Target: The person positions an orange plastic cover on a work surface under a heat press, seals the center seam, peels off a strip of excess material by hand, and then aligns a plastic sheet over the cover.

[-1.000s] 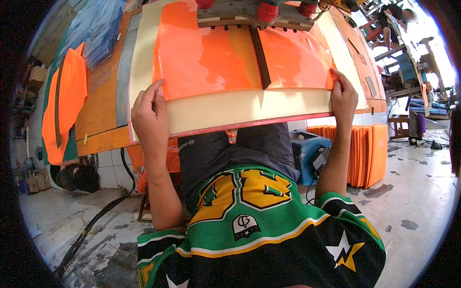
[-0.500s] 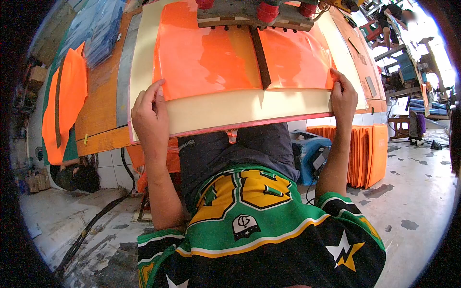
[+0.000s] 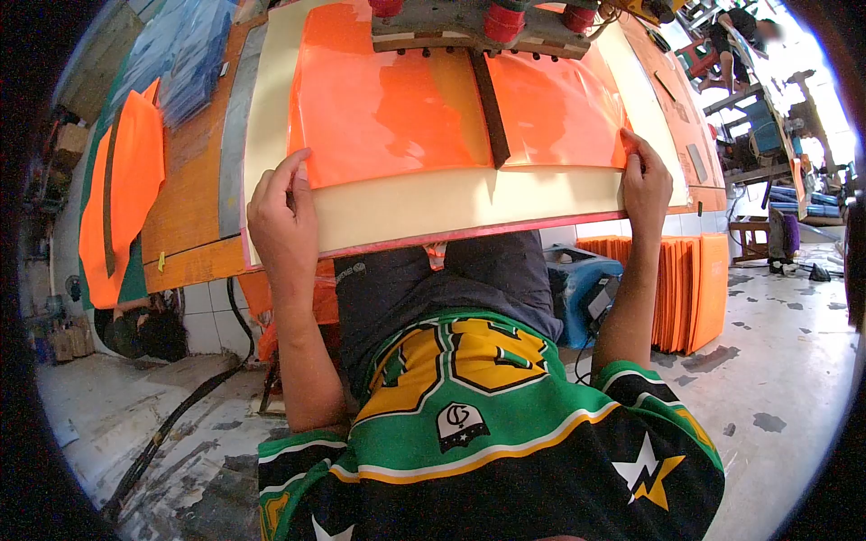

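Observation:
A bright orange sheet (image 3: 388,117) under glossy clear film lies on a cream board (image 3: 406,203) with a pink-red front edge. A dark brown strip (image 3: 490,113) crosses the sheet from back to front. At the sheet's front left corner, my left hand (image 3: 284,209) is closed, thumb and fingertips pinching the edge. My right hand (image 3: 647,185) pinches the right edge near the front corner in the same way. The sheet's far part is hidden beneath a machine head (image 3: 478,41) with red fittings.
Another orange piece with a dark stripe (image 3: 122,198) hangs over the table's left side, near stacked clear-blue plastic sheets (image 3: 185,63). Below on the right stand a blue machine box (image 3: 582,284) and a stack of orange panels (image 3: 672,288). A person (image 3: 729,45) sits at the far right.

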`<state>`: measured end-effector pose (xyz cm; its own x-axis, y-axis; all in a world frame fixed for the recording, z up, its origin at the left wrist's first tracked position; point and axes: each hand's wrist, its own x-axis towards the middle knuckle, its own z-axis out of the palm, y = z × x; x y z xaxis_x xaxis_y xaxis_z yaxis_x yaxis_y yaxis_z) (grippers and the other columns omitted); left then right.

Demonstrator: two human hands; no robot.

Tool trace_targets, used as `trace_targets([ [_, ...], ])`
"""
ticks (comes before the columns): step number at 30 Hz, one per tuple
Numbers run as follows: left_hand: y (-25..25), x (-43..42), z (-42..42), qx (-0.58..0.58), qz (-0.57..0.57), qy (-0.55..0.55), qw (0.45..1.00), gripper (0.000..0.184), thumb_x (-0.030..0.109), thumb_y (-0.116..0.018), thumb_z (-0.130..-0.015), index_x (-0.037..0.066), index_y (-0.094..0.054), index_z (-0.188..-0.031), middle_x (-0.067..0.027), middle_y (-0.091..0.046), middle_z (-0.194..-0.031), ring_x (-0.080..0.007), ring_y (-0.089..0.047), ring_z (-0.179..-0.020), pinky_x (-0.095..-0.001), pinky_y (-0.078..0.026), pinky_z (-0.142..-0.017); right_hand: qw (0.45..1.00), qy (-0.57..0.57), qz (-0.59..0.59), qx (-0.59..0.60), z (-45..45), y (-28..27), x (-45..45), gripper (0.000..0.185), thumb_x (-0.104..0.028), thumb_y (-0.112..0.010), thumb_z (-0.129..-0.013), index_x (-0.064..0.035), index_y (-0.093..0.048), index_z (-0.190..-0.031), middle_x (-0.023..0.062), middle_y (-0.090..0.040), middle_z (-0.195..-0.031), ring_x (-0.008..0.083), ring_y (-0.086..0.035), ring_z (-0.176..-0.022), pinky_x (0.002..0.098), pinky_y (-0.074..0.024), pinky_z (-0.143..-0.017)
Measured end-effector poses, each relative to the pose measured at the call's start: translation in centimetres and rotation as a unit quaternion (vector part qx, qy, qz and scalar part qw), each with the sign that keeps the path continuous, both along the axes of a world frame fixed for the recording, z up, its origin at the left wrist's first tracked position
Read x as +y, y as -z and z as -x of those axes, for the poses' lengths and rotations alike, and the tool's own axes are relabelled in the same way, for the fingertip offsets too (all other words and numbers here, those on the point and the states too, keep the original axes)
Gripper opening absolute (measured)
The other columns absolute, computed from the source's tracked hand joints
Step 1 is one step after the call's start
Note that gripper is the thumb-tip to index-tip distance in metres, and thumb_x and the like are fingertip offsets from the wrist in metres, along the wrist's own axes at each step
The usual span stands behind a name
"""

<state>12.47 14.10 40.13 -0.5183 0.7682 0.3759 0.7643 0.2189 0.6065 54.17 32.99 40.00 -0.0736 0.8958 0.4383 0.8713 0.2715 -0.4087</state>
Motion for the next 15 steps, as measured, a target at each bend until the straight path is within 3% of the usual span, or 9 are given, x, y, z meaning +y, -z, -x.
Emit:
trace_targets([
  [4,0.2,0.1,0.02,-0.003,0.005,-0.002,1.0,0.026,0.017,-0.056,-0.106,0.007,-0.073,-0.124,-0.0134,-0.074,-0.107,-0.0218,-0.068,-0.088,-0.0327,-0.053,-0.078,1.0,0.002,-0.003,0.0,0.04,0.19,0.07,0.033,-0.011,-0.051,-0.103,-0.0112,-0.074,-0.127,0.0133,-0.077,-0.117,0.0262,-0.074,-0.108,0.0368,-0.055,-0.095],
  [6,0.47,0.25,0.0,0.014,-0.041,0.004,0.999,0.023,0.015,-0.058,-0.104,0.005,-0.074,-0.118,-0.0122,-0.067,-0.09,-0.0253,-0.063,-0.077,-0.0382,-0.05,-0.072,1.0,0.003,0.002,-0.001,0.06,0.11,0.07,0.033,-0.012,-0.052,-0.103,-0.011,-0.074,-0.127,0.0133,-0.077,-0.118,0.0259,-0.074,-0.108,0.0369,-0.0549,-0.095],
  [7,0.34,0.17,-0.01,0.014,-0.041,0.004,0.999,0.023,0.015,-0.058,-0.104,0.005,-0.074,-0.118,-0.0122,-0.067,-0.09,-0.0253,-0.063,-0.077,-0.0382,-0.05,-0.072,1.0,0.003,0.002,-0.001,0.02,0.12,0.09,0.033,-0.012,-0.052,-0.103,-0.011,-0.074,-0.127,0.0133,-0.077,-0.118,0.0259,-0.074,-0.108,0.0369,-0.0549,-0.095],
  [9,-0.03,-0.01,0.0,0.002,0.011,-0.003,1.0,0.026,0.016,-0.056,-0.106,0.007,-0.073,-0.124,-0.014,-0.074,-0.106,-0.0226,-0.068,-0.088,-0.0334,-0.053,-0.077,1.0,-0.003,-0.001,0.003,-0.06,0.19,0.16,0.033,-0.011,-0.052,-0.103,-0.0108,-0.074,-0.127,0.0133,-0.076,-0.119,0.0259,-0.073,-0.11,0.0369,-0.0549,-0.095],
  [15,-0.01,0.01,-0.02,0.001,-0.001,0.001,1.0,0.026,0.014,-0.056,-0.105,0.007,-0.074,-0.123,-0.0153,-0.074,-0.107,-0.0262,-0.069,-0.09,-0.0358,-0.054,-0.079,1.0,-0.008,-0.006,0.007,-0.05,0.19,0.13,0.033,-0.011,-0.052,-0.102,-0.0103,-0.074,-0.127,0.0133,-0.076,-0.119,0.0261,-0.073,-0.11,0.0369,-0.0549,-0.095],
])
